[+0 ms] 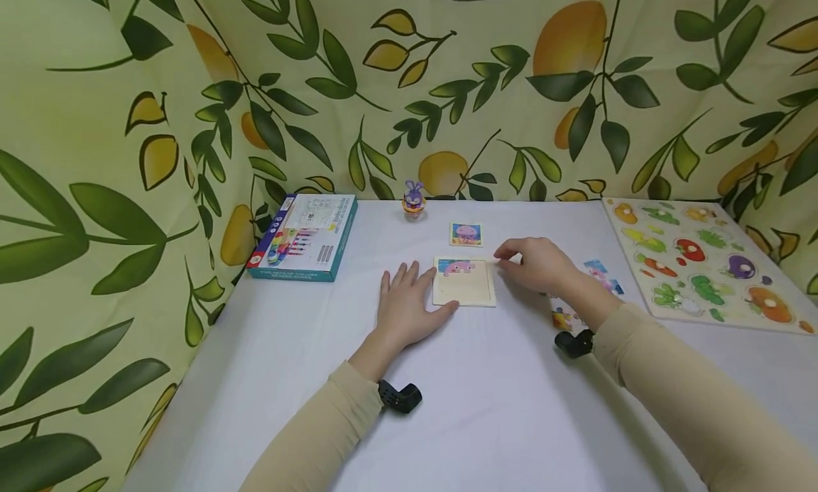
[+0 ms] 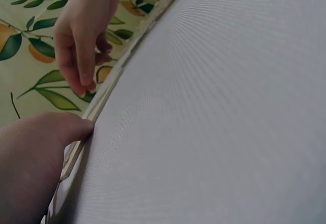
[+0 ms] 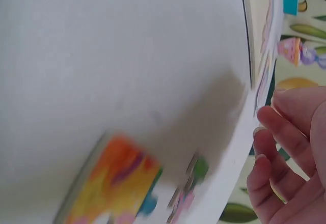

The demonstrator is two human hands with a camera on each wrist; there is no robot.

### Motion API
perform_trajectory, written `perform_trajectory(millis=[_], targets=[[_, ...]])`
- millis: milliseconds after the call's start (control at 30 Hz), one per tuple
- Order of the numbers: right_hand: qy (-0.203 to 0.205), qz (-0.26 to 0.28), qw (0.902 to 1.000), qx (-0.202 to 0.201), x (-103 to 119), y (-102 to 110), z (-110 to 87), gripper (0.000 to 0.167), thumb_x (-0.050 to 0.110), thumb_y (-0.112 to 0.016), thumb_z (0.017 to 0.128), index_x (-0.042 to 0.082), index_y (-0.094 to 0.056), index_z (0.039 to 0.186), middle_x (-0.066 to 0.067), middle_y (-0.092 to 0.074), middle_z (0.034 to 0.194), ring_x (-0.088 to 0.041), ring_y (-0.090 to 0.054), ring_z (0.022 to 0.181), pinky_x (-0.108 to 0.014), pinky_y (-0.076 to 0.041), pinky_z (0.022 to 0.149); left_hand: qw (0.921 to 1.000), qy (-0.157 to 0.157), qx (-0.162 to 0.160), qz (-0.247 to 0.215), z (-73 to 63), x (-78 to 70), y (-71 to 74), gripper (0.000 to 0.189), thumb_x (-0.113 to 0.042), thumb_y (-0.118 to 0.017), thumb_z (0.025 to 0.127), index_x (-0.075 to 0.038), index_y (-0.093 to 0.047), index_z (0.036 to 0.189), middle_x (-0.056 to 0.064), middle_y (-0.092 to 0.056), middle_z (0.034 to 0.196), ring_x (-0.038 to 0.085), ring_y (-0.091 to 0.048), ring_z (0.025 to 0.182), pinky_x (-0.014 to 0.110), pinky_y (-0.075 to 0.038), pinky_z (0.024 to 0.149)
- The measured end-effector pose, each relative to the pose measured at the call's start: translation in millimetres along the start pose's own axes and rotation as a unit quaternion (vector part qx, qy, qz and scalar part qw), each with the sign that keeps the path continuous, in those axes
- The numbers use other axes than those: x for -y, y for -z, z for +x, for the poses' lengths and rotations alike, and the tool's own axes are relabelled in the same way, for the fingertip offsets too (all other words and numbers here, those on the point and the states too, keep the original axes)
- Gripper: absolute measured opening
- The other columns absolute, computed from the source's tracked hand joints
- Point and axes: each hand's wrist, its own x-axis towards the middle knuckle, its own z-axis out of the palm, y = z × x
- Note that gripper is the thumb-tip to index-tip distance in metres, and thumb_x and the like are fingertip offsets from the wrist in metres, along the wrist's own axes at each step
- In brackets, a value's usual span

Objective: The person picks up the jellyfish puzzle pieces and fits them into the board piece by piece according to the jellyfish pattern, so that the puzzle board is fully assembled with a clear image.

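A small wooden puzzle tray lies mid-table, with joined pink and blue puzzle pieces along its upper left. My left hand rests beside it with fingers spread; the thumb touches the tray's near edge in the left wrist view. Just off the tray's right side, my right hand hovers with loosely bent fingers, and no piece shows in them in the right wrist view. Loose puzzle pieces lie beyond the right forearm, which partly hides others. An orange and yellow piece appears blurred below the right hand.
Behind the tray lies a small picture card with a pink figure. A purple rabbit-eared toy stands near the patterned curtain. A flat box is at back left, and a vegetable peg board lies on the right.
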Motion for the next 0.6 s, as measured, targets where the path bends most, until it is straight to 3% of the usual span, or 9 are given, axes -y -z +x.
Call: perform_trajectory(millis=[133,367,600], targets=[[0.0,0.005,1.0,-0.004,-7,3,-1.6,0.02,0.017,-0.066,0.1,0.008,-0.074,0.116,-0.01,-0.073,0.112,-0.029,-0.062,0.094,-0.048,-0.053,0.085,1.0,0.001,-0.004,0.0,-1.6,4.2,0.5,0.086,-0.074,-0.055,0.089,-0.02,-0.048,0.155,0.014,-0.034,0.164,0.035,-0.02,0.154,0.059,-0.001,0.122],[-0.042,0.027,0.9988,0.003,-23,11,-10.4,0.023,0.023,-0.066,0.101,0.009,-0.073,0.118,-0.01,-0.07,0.114,-0.024,-0.058,0.081,-0.035,-0.052,0.065,0.9999,0.0,-0.011,-0.011,-2.3,2.5,-1.8,0.085,-0.073,-0.056,0.089,-0.019,-0.049,0.154,0.014,-0.035,0.163,0.035,-0.021,0.154,0.059,-0.001,0.122],[-0.059,0.03,0.9978,-0.003,-43,22,-17.5,0.027,0.027,-0.063,0.102,0.008,-0.072,0.119,-0.013,-0.07,0.116,-0.026,-0.059,0.085,-0.035,-0.049,0.067,0.9999,0.001,-0.006,-0.01,-1.7,0.8,-0.6,0.085,-0.073,-0.056,0.089,-0.02,-0.049,0.155,0.013,-0.033,0.164,0.034,-0.018,0.155,0.058,0.0,0.123]])
